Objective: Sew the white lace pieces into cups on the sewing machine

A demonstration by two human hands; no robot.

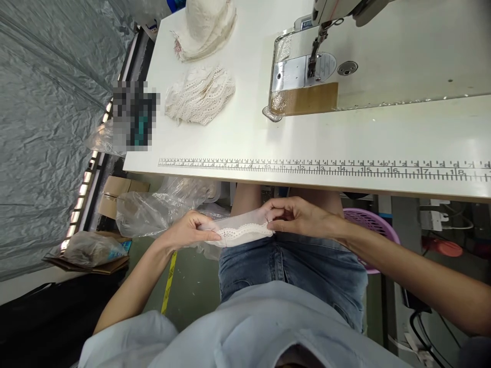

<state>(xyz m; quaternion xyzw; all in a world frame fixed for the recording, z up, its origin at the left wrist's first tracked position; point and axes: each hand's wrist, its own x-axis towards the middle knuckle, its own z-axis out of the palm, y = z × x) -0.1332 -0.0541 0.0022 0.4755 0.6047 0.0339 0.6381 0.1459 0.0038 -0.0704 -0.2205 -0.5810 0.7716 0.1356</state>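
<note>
Over my lap, in front of the table edge, a strip of white lace-trimmed fabric (245, 231) is stretched between both hands. My left hand (191, 228) pinches its left end, thumb on top. At the other end, my right hand (293, 217) grips the fabric between thumb and fingers. A scalloped lace band runs along the middle of the strip, with sheer cloth above it. On the table lie a pile of cream lace pieces (201, 96) and, behind it, a bundle of cream cloth (207, 28).
A sewing machine (312, 64) stands at the back right of the white table (238, 145). A printed ruler (326, 167) runs along the front edge. Below are plastic bags (148, 209), a cardboard box (118, 193) and a purple basket (372, 225).
</note>
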